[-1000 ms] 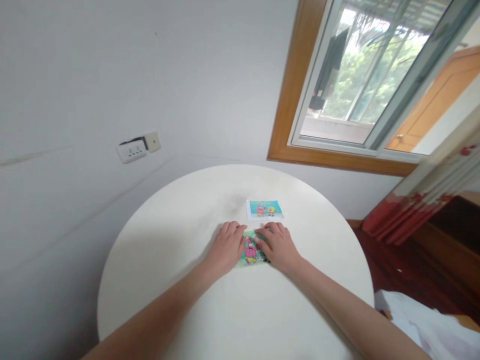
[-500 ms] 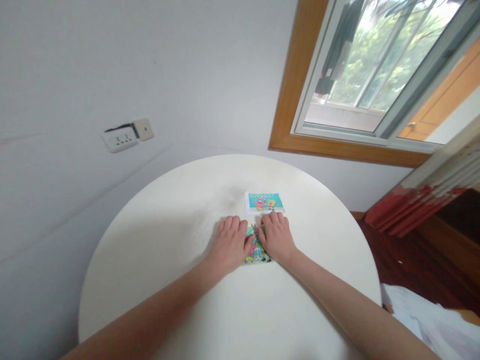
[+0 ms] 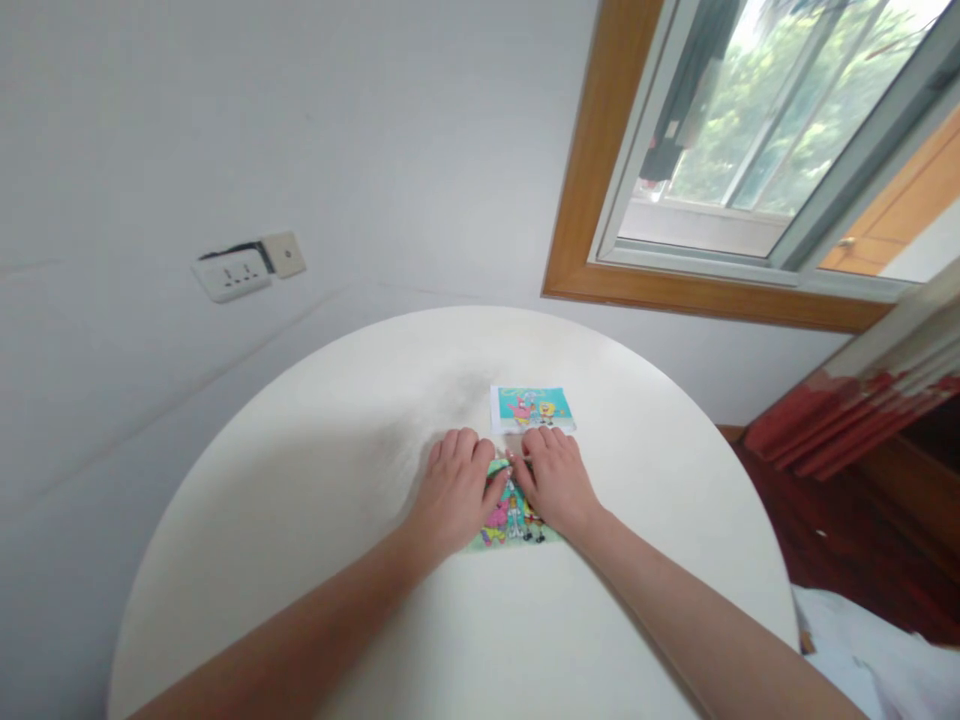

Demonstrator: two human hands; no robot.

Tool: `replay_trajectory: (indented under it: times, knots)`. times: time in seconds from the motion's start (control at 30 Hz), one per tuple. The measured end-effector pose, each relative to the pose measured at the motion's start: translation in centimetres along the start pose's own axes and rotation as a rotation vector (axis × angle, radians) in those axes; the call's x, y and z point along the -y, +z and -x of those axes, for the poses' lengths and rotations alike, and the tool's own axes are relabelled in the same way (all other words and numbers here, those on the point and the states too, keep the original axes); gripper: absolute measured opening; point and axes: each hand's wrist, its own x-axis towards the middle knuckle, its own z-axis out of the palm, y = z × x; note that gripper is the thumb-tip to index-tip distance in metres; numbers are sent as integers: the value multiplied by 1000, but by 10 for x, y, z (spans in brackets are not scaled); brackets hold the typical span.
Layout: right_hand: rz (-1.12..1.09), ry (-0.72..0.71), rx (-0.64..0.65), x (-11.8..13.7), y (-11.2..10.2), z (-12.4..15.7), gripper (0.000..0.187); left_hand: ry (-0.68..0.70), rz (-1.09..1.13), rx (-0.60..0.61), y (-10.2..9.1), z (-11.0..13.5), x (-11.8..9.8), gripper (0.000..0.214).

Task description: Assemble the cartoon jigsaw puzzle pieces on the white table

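Observation:
A small colourful cartoon picture (image 3: 514, 520) lies on the round white table (image 3: 360, 620) in front of me. My left hand (image 3: 454, 490) covers its left side, with the fingers curled down and the thumb over the picture. Over its upper right side sits my right hand (image 3: 556, 480), fingers bent and close together, its thumb near the left one. The two hands grip or press the picture at its upper part; their fingertips are partly hidden. Just beyond the fingers lies a second picture card (image 3: 534, 408), blue, with a pink and a yellow cartoon figure.
A white wall with a socket (image 3: 234, 275) stands behind the table. To the right are a wood-framed window (image 3: 720, 300) and a red and cream curtain (image 3: 840, 420). White cloth or plastic (image 3: 877, 650) lies beyond the table's right edge.
More of the lower part of the cartoon picture shows below my hands, and it sits nearer to me in view. My hands stay close together on it. The camera view has shifted slightly.

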Motion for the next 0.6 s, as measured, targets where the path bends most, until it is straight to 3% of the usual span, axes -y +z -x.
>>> replay_trajectory:
  times: [0.4, 0.6]
  knots:
    - [7, -20, -24, -3, 0, -2, 31, 76, 56, 48, 1, -1, 4, 18]
    - [-106, -61, 8, -5, 2, -2, 29, 88, 148, 94, 4, -3, 8, 24]
